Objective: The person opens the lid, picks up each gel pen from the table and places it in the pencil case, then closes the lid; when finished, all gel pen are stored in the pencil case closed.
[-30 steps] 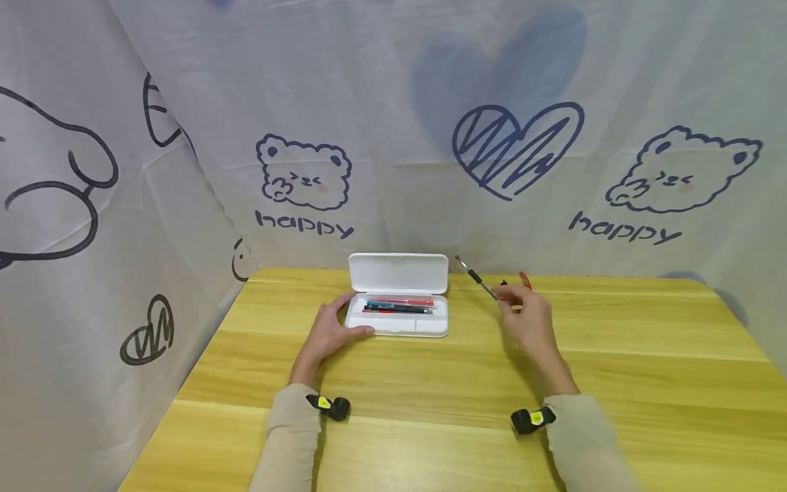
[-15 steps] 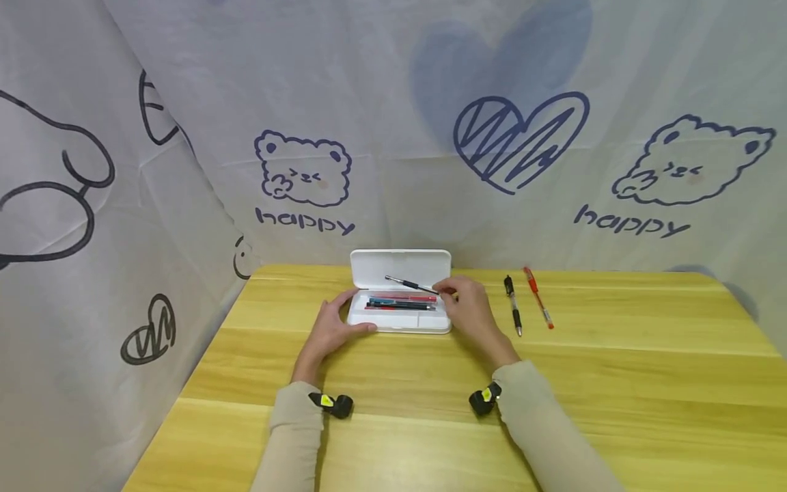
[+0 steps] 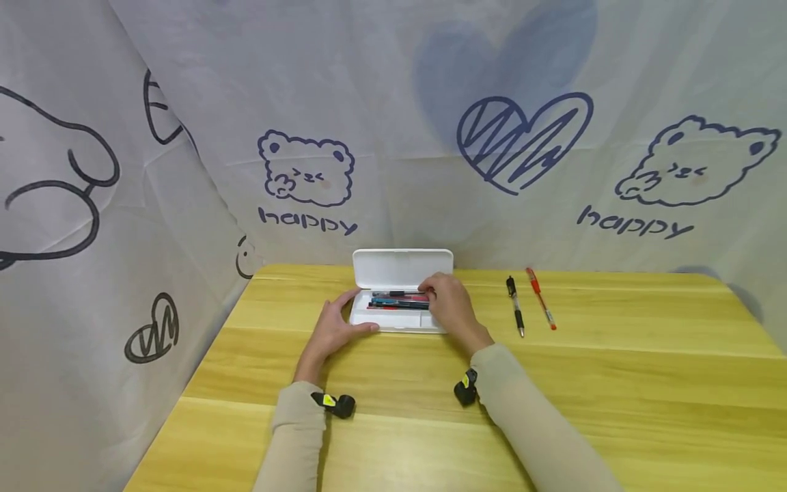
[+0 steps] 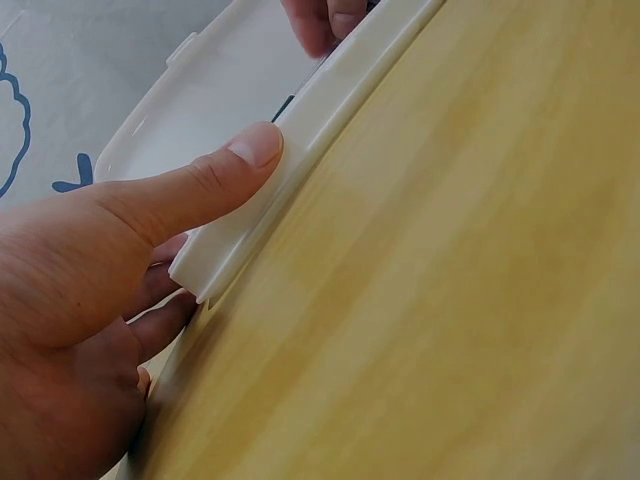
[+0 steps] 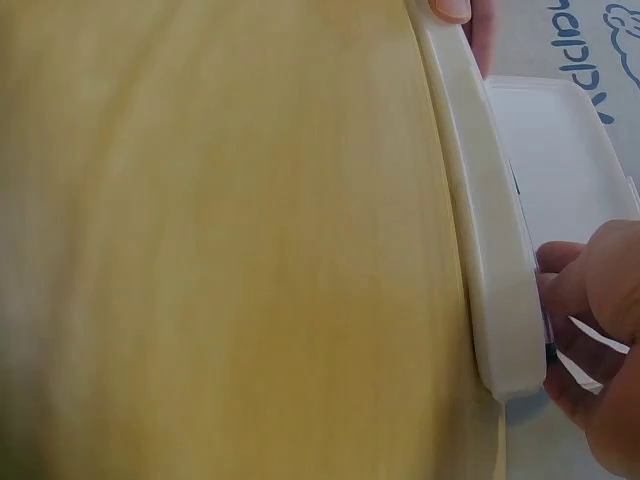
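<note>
The left hand [image 3: 332, 331] grips the left end of the case [image 3: 393, 320]; the right hand [image 3: 451, 304], over its right end, pinches a pen [image 3: 396, 294] along its back edge, best laid parallel to the other pens [image 3: 402, 306] before release

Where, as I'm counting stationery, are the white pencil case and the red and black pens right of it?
White pencil case [image 3: 403, 268]: head view, raised lid's inner face.
Red pen [image 3: 541, 298]: head view, barrel's middle.
Black pen [image 3: 516, 305]: head view, barrel's middle.
</note>
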`<action>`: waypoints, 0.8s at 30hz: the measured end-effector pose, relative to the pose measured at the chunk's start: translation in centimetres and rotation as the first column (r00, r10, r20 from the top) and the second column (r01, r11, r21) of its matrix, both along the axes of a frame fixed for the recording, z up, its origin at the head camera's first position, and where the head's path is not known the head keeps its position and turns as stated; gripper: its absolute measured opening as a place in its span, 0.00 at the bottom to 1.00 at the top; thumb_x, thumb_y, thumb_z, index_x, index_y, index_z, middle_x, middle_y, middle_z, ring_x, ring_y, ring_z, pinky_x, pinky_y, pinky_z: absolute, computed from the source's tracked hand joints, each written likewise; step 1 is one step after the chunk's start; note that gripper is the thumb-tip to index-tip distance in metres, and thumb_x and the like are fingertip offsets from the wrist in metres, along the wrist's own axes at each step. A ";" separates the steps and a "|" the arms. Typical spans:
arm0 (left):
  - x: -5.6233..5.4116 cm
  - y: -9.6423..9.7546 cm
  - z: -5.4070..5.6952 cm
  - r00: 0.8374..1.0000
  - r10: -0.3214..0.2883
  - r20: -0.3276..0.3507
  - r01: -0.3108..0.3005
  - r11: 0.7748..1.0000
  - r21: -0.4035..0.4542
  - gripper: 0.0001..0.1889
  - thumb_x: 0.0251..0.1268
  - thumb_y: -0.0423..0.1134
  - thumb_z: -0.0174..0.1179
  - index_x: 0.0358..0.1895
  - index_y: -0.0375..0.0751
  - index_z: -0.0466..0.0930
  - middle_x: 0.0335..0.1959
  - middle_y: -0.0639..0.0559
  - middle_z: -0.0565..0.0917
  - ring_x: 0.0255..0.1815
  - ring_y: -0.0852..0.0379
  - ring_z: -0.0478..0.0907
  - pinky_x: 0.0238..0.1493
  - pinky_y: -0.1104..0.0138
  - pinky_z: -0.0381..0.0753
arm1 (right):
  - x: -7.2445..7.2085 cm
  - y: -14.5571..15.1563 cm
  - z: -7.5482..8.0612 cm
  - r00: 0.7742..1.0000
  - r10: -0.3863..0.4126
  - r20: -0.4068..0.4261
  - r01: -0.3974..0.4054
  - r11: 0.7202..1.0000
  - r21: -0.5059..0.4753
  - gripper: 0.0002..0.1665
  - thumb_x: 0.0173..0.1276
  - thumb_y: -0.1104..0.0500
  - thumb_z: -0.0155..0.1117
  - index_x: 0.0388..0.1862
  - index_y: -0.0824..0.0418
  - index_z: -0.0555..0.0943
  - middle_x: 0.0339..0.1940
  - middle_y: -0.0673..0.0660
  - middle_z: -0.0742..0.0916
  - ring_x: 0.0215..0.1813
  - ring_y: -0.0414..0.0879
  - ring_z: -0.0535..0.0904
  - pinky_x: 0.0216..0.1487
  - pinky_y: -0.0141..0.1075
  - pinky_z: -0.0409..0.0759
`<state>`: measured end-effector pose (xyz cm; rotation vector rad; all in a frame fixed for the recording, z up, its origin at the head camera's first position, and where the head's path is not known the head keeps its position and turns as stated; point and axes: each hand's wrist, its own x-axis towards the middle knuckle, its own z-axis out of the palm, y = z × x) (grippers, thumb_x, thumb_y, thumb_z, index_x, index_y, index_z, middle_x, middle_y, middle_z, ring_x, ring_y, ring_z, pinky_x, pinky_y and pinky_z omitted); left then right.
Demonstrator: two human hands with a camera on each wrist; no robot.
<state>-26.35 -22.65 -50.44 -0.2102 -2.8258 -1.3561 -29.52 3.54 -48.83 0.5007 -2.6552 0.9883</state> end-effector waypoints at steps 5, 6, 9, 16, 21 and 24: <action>-0.1 0.3 -0.1 1.000 0.000 -0.007 0.001 1.000 0.005 0.50 0.50 0.47 0.82 0.77 0.39 0.65 0.76 0.36 0.68 0.80 0.36 0.56 0.83 0.48 0.35 | 0.1 0.3 0.2 1.000 -0.005 -0.020 0.005 1.000 0.019 0.11 0.68 0.74 0.64 0.43 0.65 0.89 0.44 0.59 0.89 0.50 0.56 0.82 0.57 0.48 0.82; -0.1 0.3 -0.1 1.000 -0.002 -0.009 0.002 1.000 0.007 0.50 0.50 0.47 0.82 0.77 0.38 0.65 0.76 0.36 0.68 0.80 0.36 0.56 0.83 0.47 0.35 | 0.2 0.5 0.2 1.000 -0.005 -0.024 0.006 1.000 0.015 0.11 0.68 0.74 0.64 0.43 0.66 0.89 0.44 0.59 0.89 0.50 0.56 0.82 0.57 0.49 0.82; -0.1 0.5 -0.1 1.000 -0.005 -0.013 0.005 1.000 0.009 0.50 0.50 0.46 0.82 0.76 0.38 0.66 0.75 0.35 0.68 0.79 0.35 0.57 0.83 0.48 0.34 | 0.5 1.0 0.3 1.000 -0.011 -0.021 0.011 1.000 -0.017 0.11 0.68 0.73 0.64 0.44 0.65 0.89 0.45 0.59 0.88 0.52 0.56 0.82 0.58 0.49 0.81; -0.1 0.4 -0.3 1.000 0.005 0.001 -0.005 1.000 -0.001 0.49 0.50 0.46 0.82 0.76 0.38 0.67 0.75 0.35 0.68 0.79 0.34 0.56 0.82 0.46 0.37 | 1.9 2.9 1.0 1.000 -0.023 -0.006 0.022 0.989 -0.149 0.14 0.69 0.73 0.63 0.49 0.66 0.88 0.52 0.62 0.88 0.59 0.59 0.82 0.64 0.53 0.79; 0.1 0.2 -0.1 0.999 0.034 0.027 -0.034 0.999 0.001 0.50 0.49 0.47 0.82 0.77 0.41 0.67 0.77 0.35 0.66 0.81 0.30 0.48 0.81 0.42 0.44 | 3.1 5.6 1.5 0.998 -0.056 -0.001 0.054 0.969 -0.243 0.14 0.71 0.70 0.64 0.53 0.67 0.86 0.54 0.63 0.87 0.58 0.60 0.81 0.61 0.55 0.80; 0.1 0.0 0.0 0.999 0.031 0.025 -0.031 1.000 0.005 0.50 0.49 0.47 0.82 0.77 0.41 0.67 0.77 0.35 0.66 0.81 0.31 0.48 0.81 0.42 0.43 | 3.7 7.8 1.4 0.996 -0.084 -0.020 0.076 0.960 -0.271 0.14 0.71 0.70 0.65 0.55 0.67 0.85 0.53 0.63 0.87 0.55 0.60 0.82 0.55 0.55 0.82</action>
